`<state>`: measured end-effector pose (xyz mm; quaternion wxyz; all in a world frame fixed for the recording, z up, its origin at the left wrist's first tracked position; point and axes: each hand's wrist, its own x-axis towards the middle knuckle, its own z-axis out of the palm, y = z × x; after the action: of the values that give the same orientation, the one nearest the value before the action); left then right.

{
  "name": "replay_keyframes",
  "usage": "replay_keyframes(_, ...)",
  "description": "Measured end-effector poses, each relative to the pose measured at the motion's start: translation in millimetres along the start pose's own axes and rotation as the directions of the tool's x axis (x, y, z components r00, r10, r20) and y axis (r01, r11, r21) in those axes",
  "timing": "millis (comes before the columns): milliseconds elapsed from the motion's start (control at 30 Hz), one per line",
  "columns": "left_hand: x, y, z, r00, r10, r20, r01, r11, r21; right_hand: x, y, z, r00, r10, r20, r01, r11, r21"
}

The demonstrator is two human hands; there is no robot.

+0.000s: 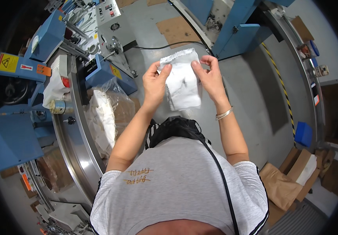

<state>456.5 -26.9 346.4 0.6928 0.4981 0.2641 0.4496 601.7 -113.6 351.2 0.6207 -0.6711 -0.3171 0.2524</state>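
Note:
Between my two hands, in front of my waist, hangs a white packet [183, 84] with a jagged top edge and faint grey creases. My left hand [156, 84] pinches its upper left edge, thumb on the front face. On the other side, my right hand [211, 78] grips the upper right edge, with its thumb also on the front. The fingers behind the packet are partly hidden. Silver bangles circle my right wrist.
A steel machine rail [81, 129] runs along my left, beside a clear plastic bag [104, 113] of white material. Blue machine housings [110, 74] stand ahead left. Flattened cardboard [178, 31] lies on the floor ahead. Cardboard boxes [306, 172] and a blue bin [303, 134] are at right.

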Motion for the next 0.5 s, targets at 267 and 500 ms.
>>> replay_keyframes(267,-0.4,11.1,-5.5,0.997,-0.044,0.059,0.044,0.999,0.005,6.7,-12.8,-10.3,0.908,0.158,0.387,-0.296,0.897,0.329)
replay_keyframes(500,0.0,14.3,-9.7,0.996,-0.002,0.087,-0.001,0.999,0.037,7.4,-9.8,-9.2,0.886,0.095,0.453,-0.297,0.867,0.399)
